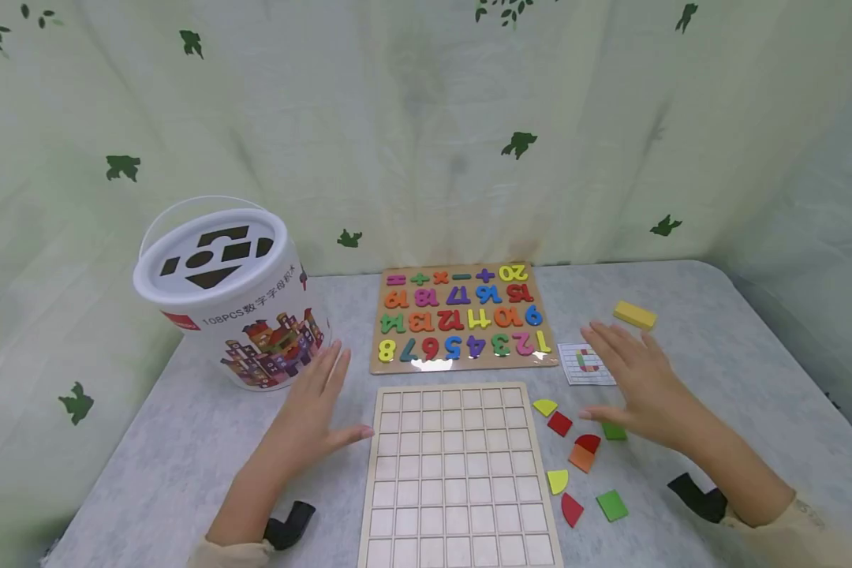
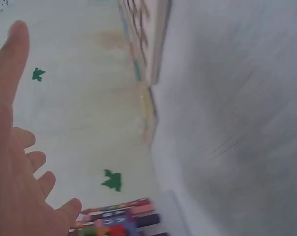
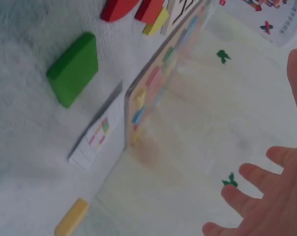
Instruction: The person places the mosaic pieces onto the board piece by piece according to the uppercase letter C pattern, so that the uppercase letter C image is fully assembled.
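Hovering at either side of the grid board, both hands hold nothing. Left hand: spread, fingers extended, thumb out toward the board's left edge; touching or not, cannot tell. Right hand: also spread, thumb apart, above the right side near the card and a green block it partly covers in the head view.

Board: pale wood, flat, front middle of the table, thin raised strips making seven columns of bare square cells; near edge cut off by the frame. Loose pieces right of it: yellow quarter-round, red square, dark red piece touching an orange one, then yellow, red and green lower down. Card is white, gridded, small coloured pattern.

Edges: number puzzle lies just behind the board, narrow gap between. White bucket stands far left, near the left fingertips. Yellow bar back right, just beyond the right fingers. Room: a strip of grey tabletop between bucket and board, a wider stretch right of the pieces; cloth hangs behind the back edge.
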Tool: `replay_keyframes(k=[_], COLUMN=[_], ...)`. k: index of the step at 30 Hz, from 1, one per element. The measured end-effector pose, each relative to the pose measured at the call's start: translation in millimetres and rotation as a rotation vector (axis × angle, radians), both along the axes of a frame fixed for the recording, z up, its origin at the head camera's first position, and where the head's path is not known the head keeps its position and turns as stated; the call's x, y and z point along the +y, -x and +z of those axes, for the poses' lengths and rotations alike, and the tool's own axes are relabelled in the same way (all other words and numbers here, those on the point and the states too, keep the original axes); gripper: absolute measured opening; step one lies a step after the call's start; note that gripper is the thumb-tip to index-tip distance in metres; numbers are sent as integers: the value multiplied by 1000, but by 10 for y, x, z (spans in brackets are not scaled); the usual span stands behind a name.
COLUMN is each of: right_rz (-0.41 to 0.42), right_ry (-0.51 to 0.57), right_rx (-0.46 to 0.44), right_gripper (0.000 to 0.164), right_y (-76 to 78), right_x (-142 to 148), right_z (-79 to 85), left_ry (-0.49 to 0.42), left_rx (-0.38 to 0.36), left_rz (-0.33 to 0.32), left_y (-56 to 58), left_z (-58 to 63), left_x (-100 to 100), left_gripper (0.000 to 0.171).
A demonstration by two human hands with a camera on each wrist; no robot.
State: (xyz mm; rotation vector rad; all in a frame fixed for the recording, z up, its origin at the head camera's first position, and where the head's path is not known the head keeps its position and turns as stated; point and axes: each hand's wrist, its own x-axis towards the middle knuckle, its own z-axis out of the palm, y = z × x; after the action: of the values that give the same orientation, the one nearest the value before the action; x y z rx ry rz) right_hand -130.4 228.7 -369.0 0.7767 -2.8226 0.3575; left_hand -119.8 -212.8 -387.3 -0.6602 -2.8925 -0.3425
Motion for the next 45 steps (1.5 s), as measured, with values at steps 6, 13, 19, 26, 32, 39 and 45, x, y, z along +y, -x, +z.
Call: replay_keyframes(k=[6, 13, 19, 26, 32, 39, 45], right_rz=[-27, -18, -35, -54, -128, -201, -246], right_ry=[121, 277, 350, 337, 334, 407, 557], right_rx=[-207, -374, -437, -273, -276, -322, -406], right_gripper=[94, 75, 57, 31, 23, 28, 30], right_y=[1, 37, 59, 79, 68, 30, 23], right_x=[-173, -261, -315, -387, -448, -457, -477], right_z=[-173, -432, -611, -722, -710, -647, -555], left_ry=[-259, -377, -356, -373, -373, -367, -353], left_rx=[-193, -325, -323, -321, -325, -323, -299], left_rz=[57, 62, 58, 27, 22, 12, -47], left_y=[-33, -46, -37, -42, -44, -47, -43], left_z=[-249, -463, -579, -608, -608, -619, -612], left_x=[50, 28, -11, -18, -16, -18, -17], left_gripper=[98, 83, 78, 70, 69, 68, 66])
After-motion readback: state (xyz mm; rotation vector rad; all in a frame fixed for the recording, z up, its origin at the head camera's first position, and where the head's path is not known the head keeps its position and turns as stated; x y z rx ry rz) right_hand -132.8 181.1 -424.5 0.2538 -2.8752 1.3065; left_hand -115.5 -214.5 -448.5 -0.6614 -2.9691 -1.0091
